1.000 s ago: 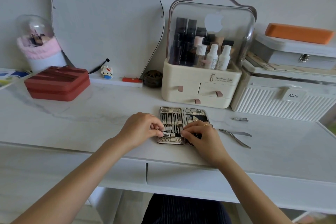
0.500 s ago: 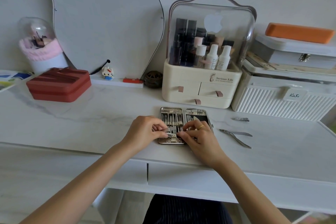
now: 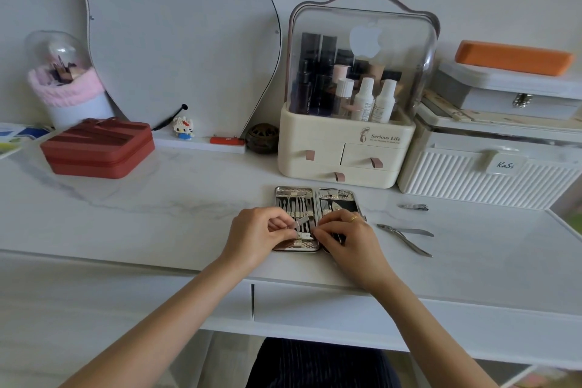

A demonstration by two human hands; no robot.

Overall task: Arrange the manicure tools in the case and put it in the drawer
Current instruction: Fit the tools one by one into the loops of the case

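Both hands pinch one clipper [image 3: 303, 228] over the case [image 3: 316, 197], left hand [image 3: 255, 238] and right hand [image 3: 348, 235] fingertips meeting. Best to slide it squarely under its strap. Two tools wait right of the fingers.

An open manicure case [image 3: 316, 195] lies flat on the white desk [image 3: 157, 214]. The left hand [image 3: 256, 235] and right hand [image 3: 346, 235] meet over its near half, both pinching a small nail clipper [image 3: 304, 228]. To the right lie cuticle nippers [image 3: 406, 238] and, farther off, another clipper [image 3: 414, 207].
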